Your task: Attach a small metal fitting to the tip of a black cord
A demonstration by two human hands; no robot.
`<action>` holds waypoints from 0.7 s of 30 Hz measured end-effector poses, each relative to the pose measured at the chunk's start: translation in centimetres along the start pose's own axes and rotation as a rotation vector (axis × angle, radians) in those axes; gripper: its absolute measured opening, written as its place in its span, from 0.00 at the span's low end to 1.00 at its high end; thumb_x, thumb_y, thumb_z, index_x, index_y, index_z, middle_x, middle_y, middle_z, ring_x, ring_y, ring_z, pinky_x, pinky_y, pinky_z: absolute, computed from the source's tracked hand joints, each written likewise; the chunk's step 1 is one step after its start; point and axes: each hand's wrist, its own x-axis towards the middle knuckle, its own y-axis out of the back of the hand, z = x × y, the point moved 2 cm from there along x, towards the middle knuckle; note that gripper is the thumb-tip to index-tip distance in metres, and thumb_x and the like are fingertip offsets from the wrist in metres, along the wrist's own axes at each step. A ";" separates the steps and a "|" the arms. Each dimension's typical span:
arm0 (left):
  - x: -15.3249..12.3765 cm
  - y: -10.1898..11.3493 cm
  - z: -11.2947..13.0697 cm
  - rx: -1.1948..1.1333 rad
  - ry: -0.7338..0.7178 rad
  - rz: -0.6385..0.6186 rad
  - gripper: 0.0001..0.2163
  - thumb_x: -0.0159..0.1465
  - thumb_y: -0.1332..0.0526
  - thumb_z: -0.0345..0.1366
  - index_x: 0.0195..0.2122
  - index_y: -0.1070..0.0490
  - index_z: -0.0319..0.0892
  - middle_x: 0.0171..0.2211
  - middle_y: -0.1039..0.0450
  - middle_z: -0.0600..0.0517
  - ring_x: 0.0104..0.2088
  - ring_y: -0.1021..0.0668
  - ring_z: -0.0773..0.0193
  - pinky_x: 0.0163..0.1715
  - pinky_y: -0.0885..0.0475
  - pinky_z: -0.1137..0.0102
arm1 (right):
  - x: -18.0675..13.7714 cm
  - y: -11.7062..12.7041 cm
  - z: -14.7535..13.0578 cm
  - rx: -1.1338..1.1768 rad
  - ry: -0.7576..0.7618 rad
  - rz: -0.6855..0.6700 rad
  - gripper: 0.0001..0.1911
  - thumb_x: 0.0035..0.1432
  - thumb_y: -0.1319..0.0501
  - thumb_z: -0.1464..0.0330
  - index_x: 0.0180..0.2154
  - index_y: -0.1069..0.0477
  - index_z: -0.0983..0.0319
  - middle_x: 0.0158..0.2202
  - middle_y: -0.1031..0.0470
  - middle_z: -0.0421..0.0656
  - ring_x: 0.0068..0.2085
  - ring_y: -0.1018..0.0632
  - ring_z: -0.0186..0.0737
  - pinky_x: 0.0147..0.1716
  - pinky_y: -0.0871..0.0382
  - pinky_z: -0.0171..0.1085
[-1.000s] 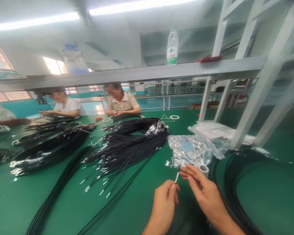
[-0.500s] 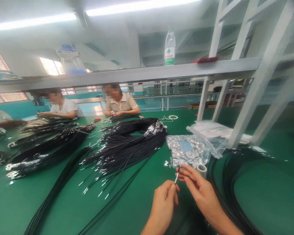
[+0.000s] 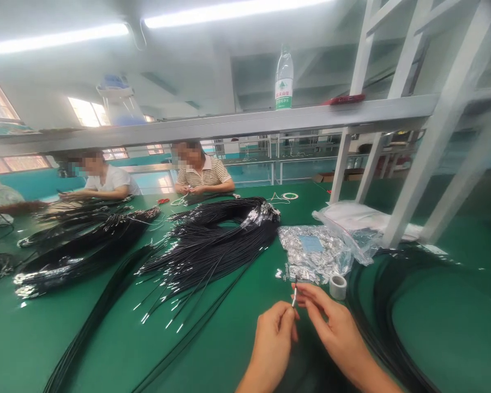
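Observation:
My left hand (image 3: pixel 273 330) is closed in a pinch around a thin black cable end (image 3: pixel 295 297), which points upward and has a white or silvery sleeve. Beside its upper tip is my right hand (image 3: pixel 331 319), with fingers stretched out and thumb held apart from them. The right fingertips are at the tip, though whether they touch it I cannot tell. Just beyond my hands lies a clear plastic bag (image 3: pixel 331 254) full of small metal parts, with a few loose metal pieces (image 3: pixel 279 273) at its left. A white tape roll (image 3: pixel 337 287) stands behind my right hand.
Bundles of black cables (image 3: pixel 225 251) with silvery ends cover the green table (image 3: pixel 229 355) at the middle and left. Coiled black cables (image 3: pixel 376 305) lie at right. A metal shelf (image 3: pixel 229 121) crosses above, holding a water bottle (image 3: pixel 284 82). Two people sit opposite.
My right hand has shifted slightly left and down, closer to my left hand, so more of the tape roll shows. The left hand keeps its pinch on the cable end.

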 end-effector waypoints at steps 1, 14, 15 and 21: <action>0.0 0.0 0.0 -0.002 0.000 0.005 0.14 0.64 0.51 0.41 0.26 0.34 0.41 0.18 0.38 0.56 0.22 0.34 0.67 0.27 0.41 0.73 | 0.0 0.0 -0.2 -0.034 0.017 0.004 0.15 0.66 0.51 0.64 0.50 0.33 0.59 0.48 0.25 0.47 0.45 0.22 0.42 0.43 0.25 0.38; -0.3 0.0 0.2 -0.058 0.018 0.032 0.12 0.63 0.47 0.40 0.28 0.30 0.39 0.19 0.36 0.56 0.22 0.33 0.67 0.26 0.40 0.74 | -0.3 0.1 -0.1 -0.262 0.215 0.079 0.15 0.66 0.52 0.70 0.52 0.35 0.59 0.43 0.23 0.42 0.43 0.21 0.37 0.42 0.26 0.33; -0.3 0.1 0.3 -0.061 0.018 0.040 0.12 0.63 0.47 0.39 0.28 0.30 0.39 0.19 0.36 0.56 0.22 0.33 0.67 0.26 0.40 0.74 | -0.3 0.1 0.0 -0.240 0.195 0.075 0.15 0.65 0.51 0.69 0.50 0.33 0.59 0.42 0.22 0.42 0.43 0.21 0.38 0.41 0.26 0.34; -0.4 0.1 0.6 0.006 0.011 0.049 0.11 0.63 0.47 0.37 0.26 0.32 0.40 0.19 0.36 0.57 0.22 0.33 0.68 0.24 0.42 0.75 | 0.4 1.3 0.1 0.136 -0.208 0.189 0.19 0.60 0.43 0.55 0.46 0.29 0.61 0.39 0.24 0.46 0.36 0.22 0.41 0.34 0.25 0.35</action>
